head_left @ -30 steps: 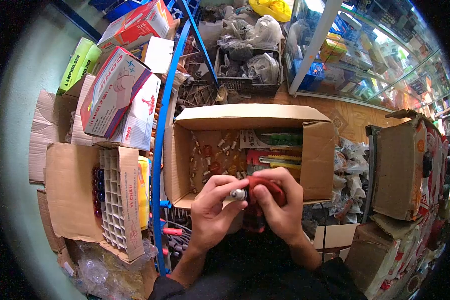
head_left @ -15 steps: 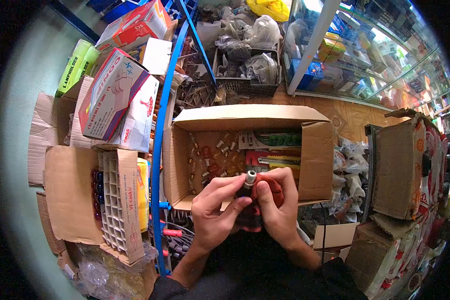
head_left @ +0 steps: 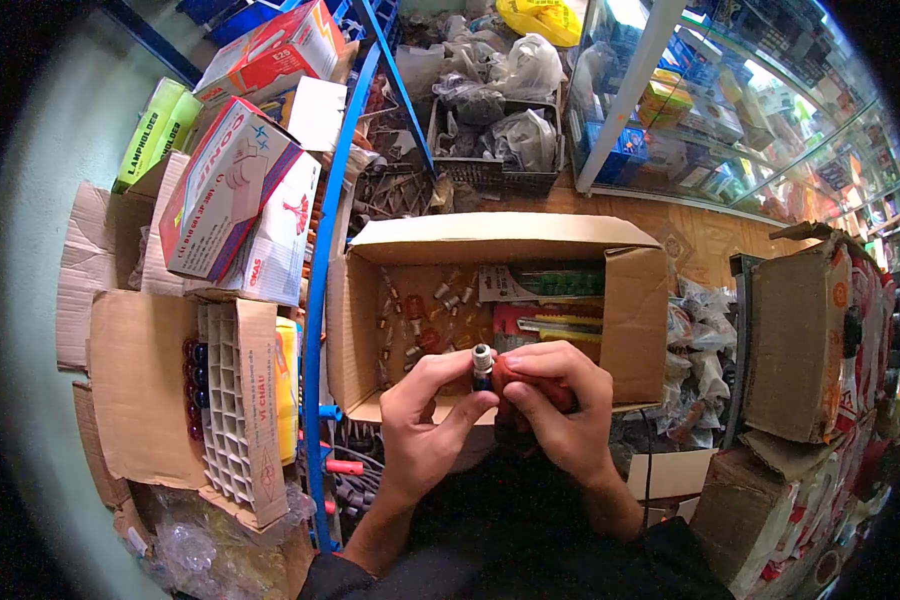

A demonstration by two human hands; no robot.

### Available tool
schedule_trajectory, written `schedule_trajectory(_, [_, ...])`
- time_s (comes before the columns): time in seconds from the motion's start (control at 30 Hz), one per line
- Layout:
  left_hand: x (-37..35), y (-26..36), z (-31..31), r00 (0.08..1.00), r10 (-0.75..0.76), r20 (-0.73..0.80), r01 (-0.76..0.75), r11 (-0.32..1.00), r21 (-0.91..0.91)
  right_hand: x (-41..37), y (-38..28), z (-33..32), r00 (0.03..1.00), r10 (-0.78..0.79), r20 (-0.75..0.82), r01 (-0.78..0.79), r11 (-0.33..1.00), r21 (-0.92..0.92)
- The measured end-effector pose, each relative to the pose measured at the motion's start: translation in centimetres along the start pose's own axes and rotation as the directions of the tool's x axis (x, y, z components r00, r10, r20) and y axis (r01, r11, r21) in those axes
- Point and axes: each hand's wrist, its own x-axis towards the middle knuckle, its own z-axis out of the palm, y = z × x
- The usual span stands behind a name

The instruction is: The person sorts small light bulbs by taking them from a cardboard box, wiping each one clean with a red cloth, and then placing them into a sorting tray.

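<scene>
A small light bulb (head_left: 483,357) stands with its metal screw base up, pinched in the fingers of my left hand (head_left: 420,408). Dark blue shows just below the base; the fingers cover most of the glass. My right hand (head_left: 575,410) is closed on a bunched red cloth (head_left: 545,392), close beside the bulb. Whether the cloth touches the glass is hard to see. Both hands are over the near edge of an open cardboard box (head_left: 634,320). Inside it lie several small bulbs (head_left: 413,304), a pack with green handles (head_left: 555,282) and a yellow cutter knife (head_left: 562,326).
At left, beyond a blue metal frame (head_left: 317,330), an open carton (head_left: 130,380) holds dark bulbs and a white divider (head_left: 232,400). Product boxes (head_left: 235,190) are stacked above. A glass cabinet (head_left: 710,110) stands at back right, cartons (head_left: 795,335) at right.
The bulb and my left fingers have shifted slightly left. The red cloth, earlier bunched against the bulb's side, now sits slightly apart from its base, and more blue shows below the base.
</scene>
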Motion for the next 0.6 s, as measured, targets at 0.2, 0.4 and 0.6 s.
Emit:
schedule_trajectory(0.2, [0.3,0.3,-0.2,0.99,0.105,0.092,-0.122,0.971,0.206,-0.6,0.0,0.3,0.94,0.338,-0.04,-0.322,0.923,0.211])
schedule_trajectory(0.4, [-0.3,0.1,1.5,0.993,0.041,-0.111,-0.038,0.999,0.027,-0.3,0.6,0.9,0.997,-0.04,-0.068,0.039,0.999,-0.014])
schedule_trajectory(0.6, [-0.2,0.1,0.1,0.999,0.045,0.016,-0.044,0.997,-0.059,-0.6,0.0,0.4,0.985,0.172,0.001,-0.17,0.974,0.151])
